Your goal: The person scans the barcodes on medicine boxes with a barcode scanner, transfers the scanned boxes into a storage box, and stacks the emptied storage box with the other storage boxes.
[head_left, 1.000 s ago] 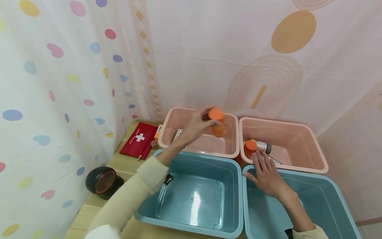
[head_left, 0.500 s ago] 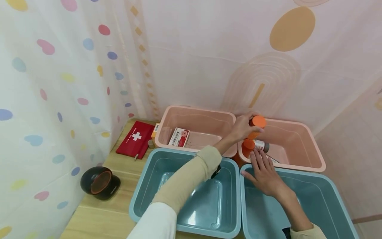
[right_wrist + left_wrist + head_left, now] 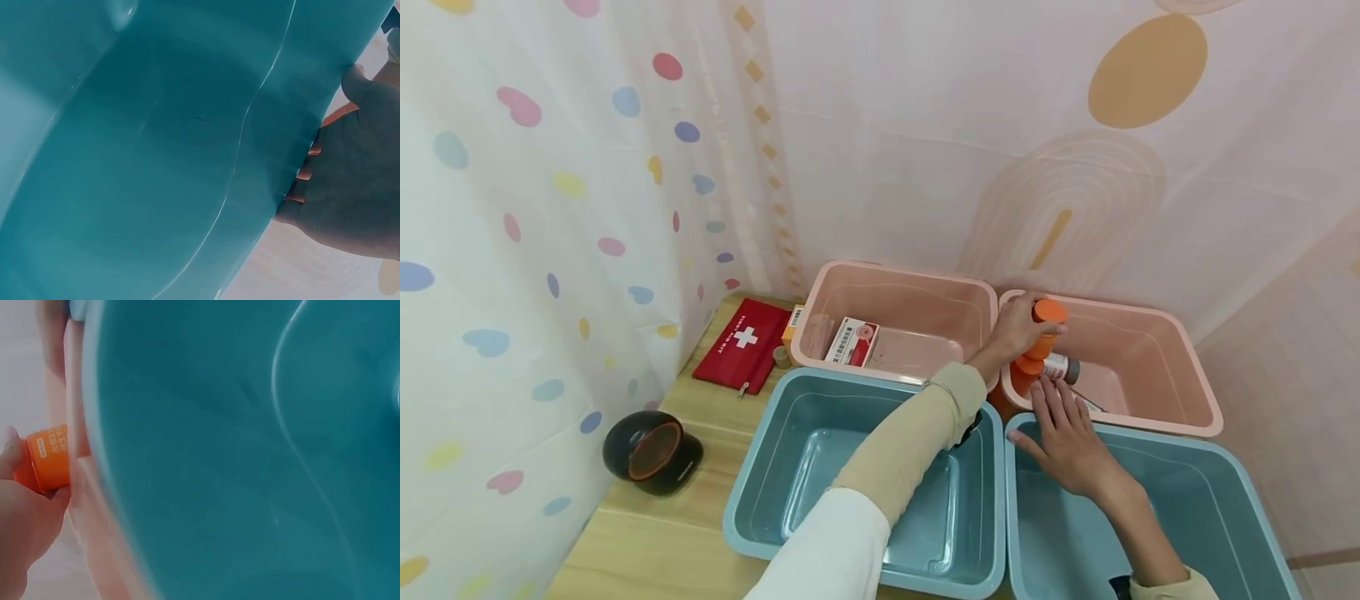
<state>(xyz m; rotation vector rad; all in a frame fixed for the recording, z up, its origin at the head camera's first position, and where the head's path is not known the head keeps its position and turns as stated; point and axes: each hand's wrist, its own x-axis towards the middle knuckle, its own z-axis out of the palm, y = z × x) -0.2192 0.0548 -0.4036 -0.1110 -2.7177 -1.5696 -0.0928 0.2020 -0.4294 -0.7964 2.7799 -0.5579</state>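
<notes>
My left hand (image 3: pixel 1017 327) grips an orange pill bottle (image 3: pixel 1048 313) by its upper part, over the left end of the right pink bin (image 3: pixel 1187 367). In the left wrist view the bottle (image 3: pixel 50 457) shows white print, with thumb and fingers around it. A second orange-capped bottle (image 3: pixel 1026 372) stands in that bin, just below the held one. Beside it lies a white bottle with a grey cap (image 3: pixel 1063 367). My right hand (image 3: pixel 1071 442) rests with straight fingers across the bin's front rim, next to the blue bin; its fingertips are partly hidden in the right wrist view.
The left pink bin (image 3: pixel 917 277) holds a white-and-red medicine box (image 3: pixel 853 342). Two blue bins (image 3: pixel 752 467) stand in front. On the wooden table (image 3: pixel 647 533) are a red first aid pouch (image 3: pixel 745 346), a small cork-coloured piece (image 3: pixel 782 357) and a black rounded object (image 3: pixel 653 452).
My left hand has carried the orange bottle rightward from above the left pink bin into the right pink bin, then slightly lower. My right hand has stayed on the rim.
</notes>
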